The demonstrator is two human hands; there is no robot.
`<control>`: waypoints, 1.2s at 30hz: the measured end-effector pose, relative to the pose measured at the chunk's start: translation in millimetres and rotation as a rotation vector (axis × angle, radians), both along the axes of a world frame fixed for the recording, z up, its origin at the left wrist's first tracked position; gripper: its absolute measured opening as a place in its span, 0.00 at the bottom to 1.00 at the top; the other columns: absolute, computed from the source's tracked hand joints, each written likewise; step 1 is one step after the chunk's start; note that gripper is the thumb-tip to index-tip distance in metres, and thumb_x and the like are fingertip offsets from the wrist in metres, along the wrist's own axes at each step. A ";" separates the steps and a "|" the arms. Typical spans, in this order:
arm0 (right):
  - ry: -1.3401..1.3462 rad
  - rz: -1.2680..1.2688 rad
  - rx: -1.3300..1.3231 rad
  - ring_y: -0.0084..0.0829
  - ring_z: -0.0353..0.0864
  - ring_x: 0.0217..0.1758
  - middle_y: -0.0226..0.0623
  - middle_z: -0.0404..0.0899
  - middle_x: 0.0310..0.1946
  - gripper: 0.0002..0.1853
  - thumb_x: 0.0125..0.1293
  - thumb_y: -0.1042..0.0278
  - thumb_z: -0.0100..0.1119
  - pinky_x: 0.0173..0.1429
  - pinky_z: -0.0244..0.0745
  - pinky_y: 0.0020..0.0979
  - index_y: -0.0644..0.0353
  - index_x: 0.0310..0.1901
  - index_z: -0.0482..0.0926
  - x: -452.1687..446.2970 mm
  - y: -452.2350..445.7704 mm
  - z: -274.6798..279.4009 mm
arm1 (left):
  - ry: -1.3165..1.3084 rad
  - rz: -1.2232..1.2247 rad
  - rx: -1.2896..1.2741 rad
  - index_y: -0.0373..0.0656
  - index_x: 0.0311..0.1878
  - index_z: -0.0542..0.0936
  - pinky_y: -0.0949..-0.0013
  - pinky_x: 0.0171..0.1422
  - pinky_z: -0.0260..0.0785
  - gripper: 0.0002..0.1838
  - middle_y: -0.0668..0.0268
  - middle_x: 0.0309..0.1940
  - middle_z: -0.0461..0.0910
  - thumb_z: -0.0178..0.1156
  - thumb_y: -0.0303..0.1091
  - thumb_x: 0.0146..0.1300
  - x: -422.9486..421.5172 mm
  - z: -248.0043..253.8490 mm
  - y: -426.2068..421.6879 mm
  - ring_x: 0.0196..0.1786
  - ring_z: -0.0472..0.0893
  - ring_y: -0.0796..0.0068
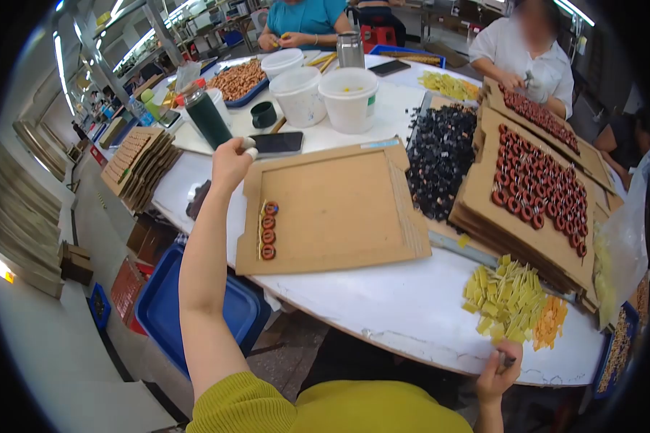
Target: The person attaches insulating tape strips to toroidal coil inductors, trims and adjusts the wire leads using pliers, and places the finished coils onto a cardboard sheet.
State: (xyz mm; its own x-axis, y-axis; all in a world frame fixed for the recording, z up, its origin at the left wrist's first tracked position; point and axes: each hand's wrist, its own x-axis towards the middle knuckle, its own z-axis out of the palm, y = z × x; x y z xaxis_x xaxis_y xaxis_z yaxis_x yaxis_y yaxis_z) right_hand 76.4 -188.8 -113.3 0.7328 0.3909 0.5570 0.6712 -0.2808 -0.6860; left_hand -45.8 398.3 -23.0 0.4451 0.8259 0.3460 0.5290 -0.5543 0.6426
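My left hand (pixel 232 163) reaches far over the table, in front of the dark green bottle (pixel 208 119) and beside a black phone (pixel 278 144). Its fingers are closed, with white covers on two tips; what they hold, if anything, is hidden. My right hand (pixel 498 372) is closed on a small dark tool (pixel 507 359) at the table's front edge, below a heap of yellow pieces (pixel 505 296). Between my hands lies a cardboard tray (pixel 332 209). Several red-brown rings (pixel 269 233) stand in a column at its left side.
Black pieces (pixel 440 159) are heaped right of the tray. Stacked cardboard trays hold many red-brown rings (pixel 534 180). White buckets (pixel 348 101), a steel cup (pixel 350 50) and a dark green cup (pixel 263 114) stand behind. Two people sit across the table. A blue bin (pixel 162 303) is below left.
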 end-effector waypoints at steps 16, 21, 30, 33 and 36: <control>-0.230 -0.120 -0.137 0.48 0.75 0.33 0.48 0.75 0.32 0.14 0.46 0.78 0.58 0.39 0.72 0.39 0.63 0.38 0.72 2.1 11.5 8.0 | 0.142 0.411 0.134 0.34 0.37 0.79 0.56 0.54 0.69 0.18 0.44 0.38 0.80 0.58 0.35 0.41 92.4 -41.1 136.3 0.47 0.78 0.46; -0.198 -0.132 -0.132 0.49 0.75 0.34 0.48 0.75 0.32 0.14 0.46 0.79 0.57 0.40 0.72 0.40 0.63 0.38 0.72 -0.3 11.1 7.4 | -0.239 0.182 -0.227 0.32 0.37 0.77 0.63 0.45 0.76 0.14 0.53 0.34 0.79 0.56 0.23 0.43 75.5 -5.1 107.9 0.41 0.81 0.57; -0.155 -0.135 -0.151 0.49 0.73 0.37 0.50 0.73 0.34 0.13 0.47 0.83 0.52 0.45 0.70 0.39 0.66 0.38 0.72 -2.1 15.5 8.4 | -0.319 -0.581 -0.618 0.35 0.37 0.73 0.68 0.48 0.77 0.14 0.60 0.38 0.78 0.64 0.17 0.46 27.6 63.6 -34.7 0.41 0.80 0.71; -0.143 -0.111 -0.131 0.49 0.72 0.37 0.50 0.72 0.34 0.12 0.49 0.83 0.52 0.46 0.69 0.39 0.67 0.39 0.71 -1.6 14.6 6.8 | -0.390 -0.848 -0.754 0.38 0.35 0.72 0.68 0.50 0.76 0.16 0.58 0.46 0.78 0.66 0.15 0.45 16.4 75.3 -91.1 0.46 0.80 0.72; -0.137 -0.105 -0.146 0.49 0.72 0.37 0.50 0.72 0.35 0.11 0.52 0.83 0.52 0.46 0.69 0.39 0.67 0.39 0.71 -2.6 13.8 7.6 | -0.404 -1.020 -0.800 0.38 0.36 0.73 0.68 0.52 0.75 0.18 0.53 0.52 0.76 0.69 0.16 0.42 5.5 102.0 -150.9 0.47 0.80 0.71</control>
